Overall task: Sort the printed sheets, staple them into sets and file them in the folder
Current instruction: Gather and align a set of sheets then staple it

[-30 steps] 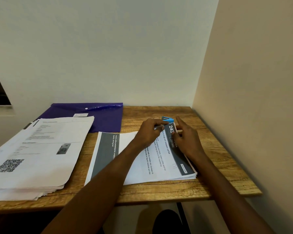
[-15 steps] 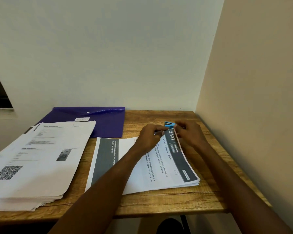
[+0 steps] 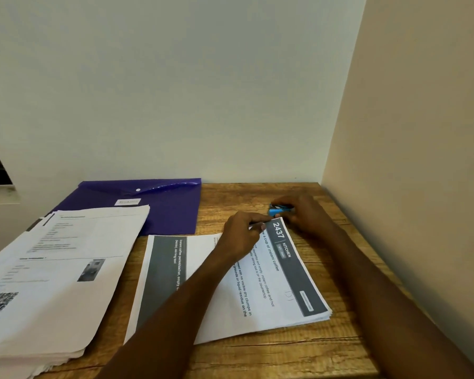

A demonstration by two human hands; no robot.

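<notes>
At centre right of the frame the right hand [image 3: 303,213] curls its fingers round a small blue stapler [image 3: 278,210], which sits at the top corner of a set of printed sheets [image 3: 271,285] headed "2437 KITCHEN". The left hand [image 3: 241,236], just left of that corner, pinches the sheets' corner between thumb and fingertips, right beside the stapler. The set lies slanted across the wooden table [image 3: 326,348], partly overlapping another sheet with a dark band [image 3: 162,272] to its left (the forearm hides where the two meet). At lower left of the frame rests a thick stack of printed pages [image 3: 52,269] with a QR code near its bottom edge. Behind it, upper left on the table against the wall, lies a purple snap folder [image 3: 170,209], flap closed, its near edge covered by the stack.
</notes>
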